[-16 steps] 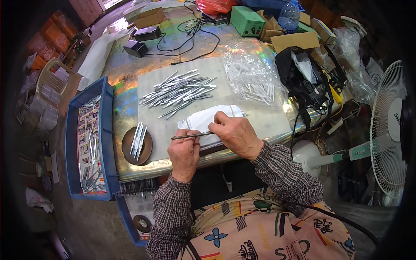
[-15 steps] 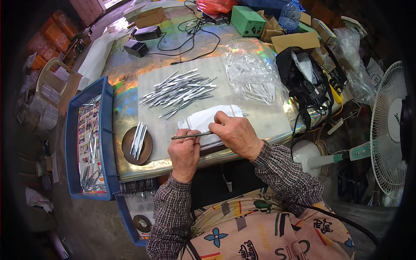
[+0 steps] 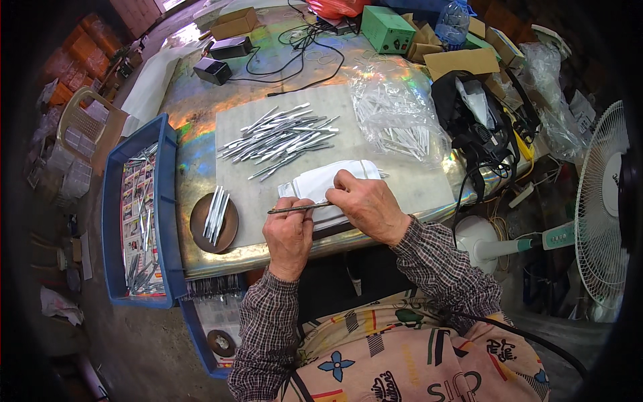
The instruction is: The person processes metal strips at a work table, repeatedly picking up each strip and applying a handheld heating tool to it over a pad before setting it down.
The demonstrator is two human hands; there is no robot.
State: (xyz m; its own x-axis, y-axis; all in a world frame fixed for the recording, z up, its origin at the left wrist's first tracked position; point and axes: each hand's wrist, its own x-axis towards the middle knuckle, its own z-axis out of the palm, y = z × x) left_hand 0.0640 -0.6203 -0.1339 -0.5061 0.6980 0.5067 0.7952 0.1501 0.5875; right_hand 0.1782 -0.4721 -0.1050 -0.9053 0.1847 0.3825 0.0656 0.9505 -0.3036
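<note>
Head view: left hand (image 3: pixel 288 240) and right hand (image 3: pixel 368 206) pinch a slim, dark, metal-looking rod (image 3: pixel 320 205) — over the folded white cloth (image 3: pixel 315 183), nearer than the heaped silvery sticks (image 3: pixel 278 142).
Likely light, stiff, perhaps slippery — best held toward both ends.

It looks like a small workshop: alike slim silvery pieces (image 3: pixel 278 142) lie heaped in the middle of the shiny tabletop (image 3: pixel 194 155), a blue tray (image 3: pixel 169 208) holds more along its left edge, a boxy green device (image 3: pixel 385 28) sits toward the far right corner, and the surrounding floor (image 3: pixel 137 342) looks bare and grimy.
</note>
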